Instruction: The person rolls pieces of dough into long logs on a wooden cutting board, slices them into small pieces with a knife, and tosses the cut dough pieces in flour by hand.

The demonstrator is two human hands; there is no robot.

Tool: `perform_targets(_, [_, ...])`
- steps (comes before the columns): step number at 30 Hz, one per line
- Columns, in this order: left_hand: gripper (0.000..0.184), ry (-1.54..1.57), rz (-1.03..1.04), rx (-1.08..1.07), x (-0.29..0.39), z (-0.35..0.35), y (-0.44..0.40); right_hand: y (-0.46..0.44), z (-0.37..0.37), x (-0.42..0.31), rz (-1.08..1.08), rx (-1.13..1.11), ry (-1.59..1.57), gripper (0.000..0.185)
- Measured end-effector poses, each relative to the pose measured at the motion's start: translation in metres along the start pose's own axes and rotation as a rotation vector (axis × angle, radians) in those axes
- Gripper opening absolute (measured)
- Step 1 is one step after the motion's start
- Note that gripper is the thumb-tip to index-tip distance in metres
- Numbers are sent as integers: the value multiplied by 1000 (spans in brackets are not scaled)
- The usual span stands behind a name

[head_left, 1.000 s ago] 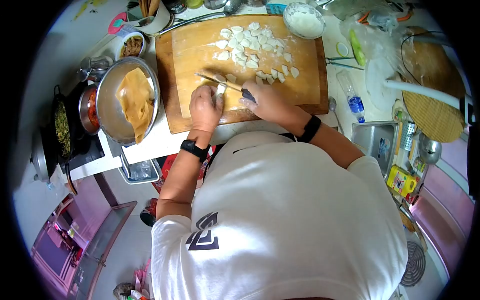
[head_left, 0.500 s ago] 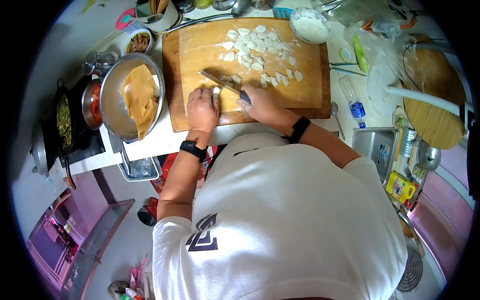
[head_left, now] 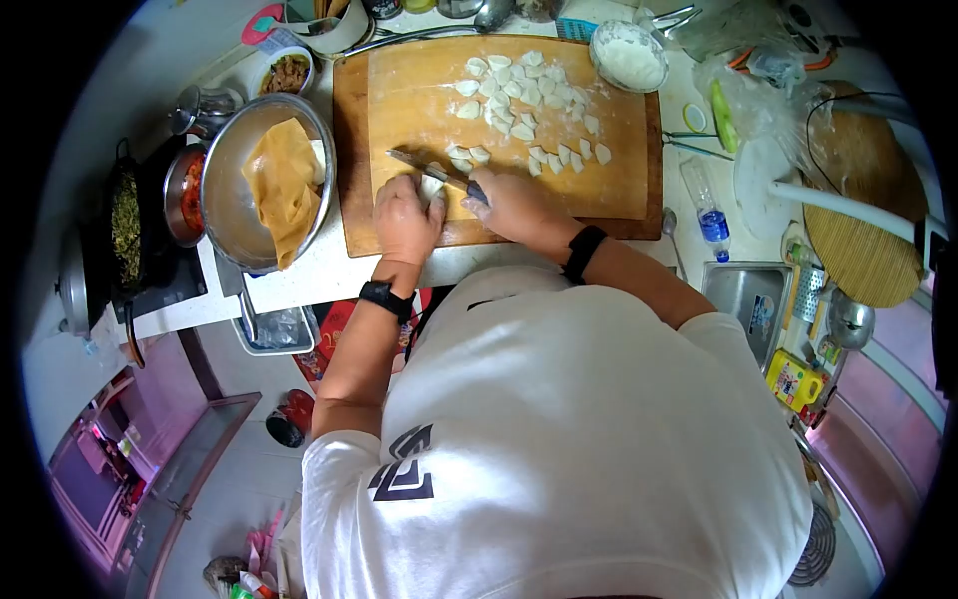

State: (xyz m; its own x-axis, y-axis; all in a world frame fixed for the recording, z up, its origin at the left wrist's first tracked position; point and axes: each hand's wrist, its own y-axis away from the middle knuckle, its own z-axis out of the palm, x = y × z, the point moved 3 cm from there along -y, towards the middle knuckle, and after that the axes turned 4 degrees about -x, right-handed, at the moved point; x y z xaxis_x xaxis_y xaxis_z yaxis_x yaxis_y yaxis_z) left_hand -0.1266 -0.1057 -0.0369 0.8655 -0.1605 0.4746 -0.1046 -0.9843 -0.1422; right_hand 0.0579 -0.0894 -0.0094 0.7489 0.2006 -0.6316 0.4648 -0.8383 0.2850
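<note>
My right hand (head_left: 516,206) is wrapped round the dark handle of a knife (head_left: 427,167), whose blade points left over the wooden board (head_left: 399,100). Under and beside the blade, my left hand (head_left: 406,214) holds a short white dough strip (head_left: 430,188) against the board, fingers together. Just beyond the blade lie a few cut dough pieces (head_left: 460,156). Farther back, many small white dough pieces (head_left: 527,90) are spread on the floured surface, with a short row to the right. The knife's cutting edge is partly hidden at the dough.
A metal bowl (head_left: 225,215) with a tan cloth stands left of the board, near a small bowl of brown food (head_left: 286,74) and a wok (head_left: 127,230). A flour bowl (head_left: 628,58) is back right. A plastic bottle (head_left: 712,222) lies near the sink (head_left: 740,299).
The view has shifted slightly, so the board appears farther right. The blade has moved slightly relative to the dough, and my left hand has changed its finger position on the strip.
</note>
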Motion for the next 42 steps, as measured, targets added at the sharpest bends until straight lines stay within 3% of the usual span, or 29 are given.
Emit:
perform_targets(6, [30,50,-80,-43,-2,5,1,7,-21,8,126,86,-141,27])
perform_targets(9, [29,1,-47,-16,10,3,-6,17,-29,2,-3,94,-95,28])
perform_targets(15, [29,59,34,-9,16,10,-1,32,-33,9,-57,17,-18,28])
perform_targets(25, [24,6,60,-13,9,5,-1,10,-13,13,47,-21,44,27])
perform_targets(31, [20,32,-14,54,-8,-1,2,19,-16,1,13,45,-201,27])
perform_targets(33, [19,40,-35,42,-10,3,2,21,-22,-6,-98,38,-73,27])
perform_targets(37, [20,23,-4,24,-7,2,2,15,-13,-6,-24,-62,47,26])
perform_targets(42, [22,78,-7,59,-7,4,6,-1,-5,-9,-27,2,38,25])
